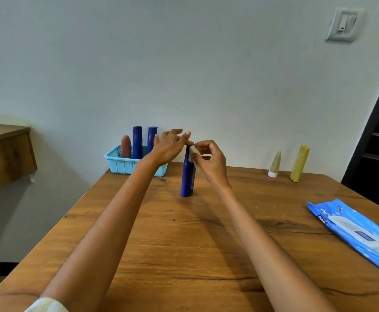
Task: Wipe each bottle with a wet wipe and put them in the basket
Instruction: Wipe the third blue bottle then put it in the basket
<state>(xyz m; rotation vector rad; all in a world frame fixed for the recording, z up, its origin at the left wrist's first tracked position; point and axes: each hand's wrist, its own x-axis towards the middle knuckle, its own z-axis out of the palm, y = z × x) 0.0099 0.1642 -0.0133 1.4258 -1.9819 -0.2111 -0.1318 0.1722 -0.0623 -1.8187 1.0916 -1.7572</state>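
Blue bottle (pixel 187 176) upright on the table (pixel 184 244) between my hands: right hand (pixel 208 158) pinches a wet wipe (pixel 193 154) against its neck; left hand (pixel 169 147), fingers spread, touches its top.

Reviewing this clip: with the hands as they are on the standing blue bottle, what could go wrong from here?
1. The blue bottle stands tall and narrow; the right hand rubs the wipe near its top while the left hand only touches the cap with straight fingers, so a sideways push might tip it.
2. The basket sits at the table edge, already holding three bottles; adding another could nudge it off.
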